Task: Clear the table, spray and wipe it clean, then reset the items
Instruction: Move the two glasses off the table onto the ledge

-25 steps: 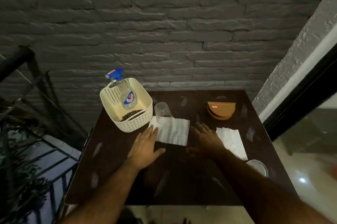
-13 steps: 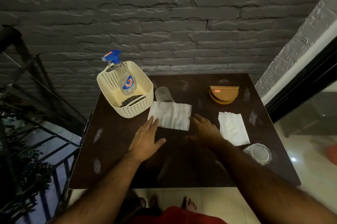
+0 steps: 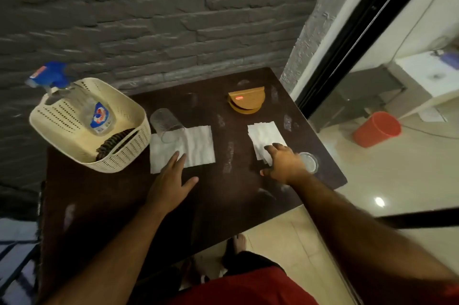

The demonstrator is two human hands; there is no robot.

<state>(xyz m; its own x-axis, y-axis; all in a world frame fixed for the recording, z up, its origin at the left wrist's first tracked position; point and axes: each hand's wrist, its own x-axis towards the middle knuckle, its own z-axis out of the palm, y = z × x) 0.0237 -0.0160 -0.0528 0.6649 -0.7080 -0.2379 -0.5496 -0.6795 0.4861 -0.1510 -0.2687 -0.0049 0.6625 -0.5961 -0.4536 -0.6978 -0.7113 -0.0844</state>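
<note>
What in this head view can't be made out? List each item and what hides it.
- Dark ridged object in the cream perforated plastic basket: half behind the basket wall, too dim to identify.
- Small clear glass near the right hand: partly behind the hand.
- Blue-capped clear spray bottle: label blurred.
- Brown semicircular wooden holder: red label too small.
</note>
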